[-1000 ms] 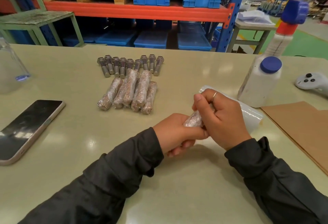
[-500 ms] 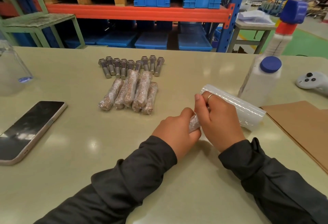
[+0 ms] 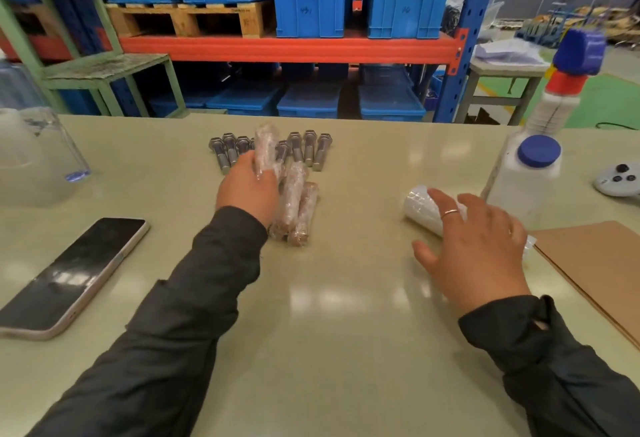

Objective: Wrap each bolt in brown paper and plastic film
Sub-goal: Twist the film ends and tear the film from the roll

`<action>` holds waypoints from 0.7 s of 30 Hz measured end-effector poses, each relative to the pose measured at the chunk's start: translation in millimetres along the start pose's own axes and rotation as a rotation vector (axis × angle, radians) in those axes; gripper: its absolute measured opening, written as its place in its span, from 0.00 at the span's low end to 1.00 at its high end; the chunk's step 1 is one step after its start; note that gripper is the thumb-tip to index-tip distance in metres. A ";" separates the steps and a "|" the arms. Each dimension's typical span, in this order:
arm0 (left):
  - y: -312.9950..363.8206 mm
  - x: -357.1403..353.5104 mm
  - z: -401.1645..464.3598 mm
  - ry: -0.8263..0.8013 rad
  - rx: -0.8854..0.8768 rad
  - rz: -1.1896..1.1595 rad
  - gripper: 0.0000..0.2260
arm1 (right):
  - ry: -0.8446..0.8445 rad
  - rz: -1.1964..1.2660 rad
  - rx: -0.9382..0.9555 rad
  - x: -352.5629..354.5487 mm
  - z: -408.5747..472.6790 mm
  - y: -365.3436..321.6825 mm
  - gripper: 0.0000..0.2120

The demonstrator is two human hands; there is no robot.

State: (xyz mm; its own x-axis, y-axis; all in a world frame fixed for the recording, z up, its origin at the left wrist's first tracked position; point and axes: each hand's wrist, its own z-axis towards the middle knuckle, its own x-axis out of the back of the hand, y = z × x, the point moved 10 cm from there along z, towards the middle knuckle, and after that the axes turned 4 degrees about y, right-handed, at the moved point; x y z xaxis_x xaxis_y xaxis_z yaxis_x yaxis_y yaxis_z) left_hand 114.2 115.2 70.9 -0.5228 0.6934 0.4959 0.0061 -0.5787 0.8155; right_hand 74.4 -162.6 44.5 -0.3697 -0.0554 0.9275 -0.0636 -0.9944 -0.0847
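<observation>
At nine o'clock on the pale green table point(image 3: 339, 350) lies a dark phone point(image 3: 74, 274), screen up, with a clear container point(image 3: 38, 156) behind it toward ten o'clock, near the table's left edge. Toward twelve o'clock the left hand point(image 3: 249, 191) is clenched around a wrapped bolt point(image 3: 266, 152), which stands nearly upright out of the fist, its film-covered end pointing away from the person. This hand sits over the pile of wrapped bolts point(image 3: 294, 204), hiding its left part; two of the finished bundles show just right of the wrist, lying side by side and touching. Behind them, further toward twelve o'clock, a row of bare bolts point(image 3: 304, 151) lies on the table, heads away from the person, partly hidden by the held bundle. At two o'clock the right hand point(image 3: 474, 249) is open, fingers spread and grasping nothing, resting over the roll of plastic film point(image 3: 420, 208), whose near end shows past the fingertips. Just beyond, a white bottle point(image 3: 526, 187) with a blue cap stands upright. At three o'clock, sheets of brown paper point(image 3: 595, 263) lie flat at the table's right edge, close to the roll.
</observation>
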 end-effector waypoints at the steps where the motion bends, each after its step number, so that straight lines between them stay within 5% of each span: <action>1: -3.5 3.3 5.9 0.019 -0.007 0.058 0.14 | -0.029 -0.046 0.004 -3.4 0.1 1.4 0.33; 15: -52.9 -6.7 19.2 0.025 -0.057 0.656 0.23 | 0.091 -0.050 -0.036 0.7 19.4 23.2 0.30; 21: -54.7 -3.3 22.5 0.014 -0.063 0.622 0.23 | 0.122 0.080 -0.022 5.4 19.3 25.3 0.28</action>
State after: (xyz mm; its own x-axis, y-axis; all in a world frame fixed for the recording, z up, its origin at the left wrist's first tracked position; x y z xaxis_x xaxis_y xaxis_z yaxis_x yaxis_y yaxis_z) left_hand 134.8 154.3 31.4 -0.4485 0.2133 0.8680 0.2629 -0.8966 0.3562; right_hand 88.7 -189.8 54.4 -0.4844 -0.1212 0.8664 -0.0495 -0.9850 -0.1655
